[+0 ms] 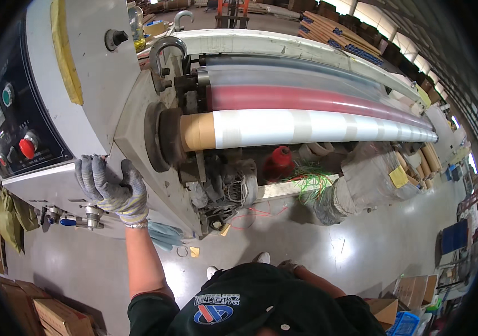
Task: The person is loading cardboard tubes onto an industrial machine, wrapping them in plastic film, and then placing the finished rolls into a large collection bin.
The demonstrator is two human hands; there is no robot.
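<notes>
My left hand (113, 190), in a grey striped knit glove, rests with its fingers spread on the front edge of a grey machine cabinet (90, 73). Beside it is a dark control panel (37, 123) with a red mushroom button (28, 147) and a green button (8, 95). To the right, a long white roll (306, 127) on a brown cardboard core (197, 132) spans the machine from a dark round chuck (163, 137). Behind the roll lie a red roller (284, 98) and clear film (295, 78). Low against my body is my right hand (288, 265), its fingers mostly hidden.
Beneath the roll sit a red cone of thread (279, 163), tangled green string (313, 182) and a plastic-wrapped bundle (370, 173). Valve fittings (92, 217) stick out below the cabinet. Cardboard boxes (62, 316) stand at lower left; a blue crate (404, 323) is at lower right.
</notes>
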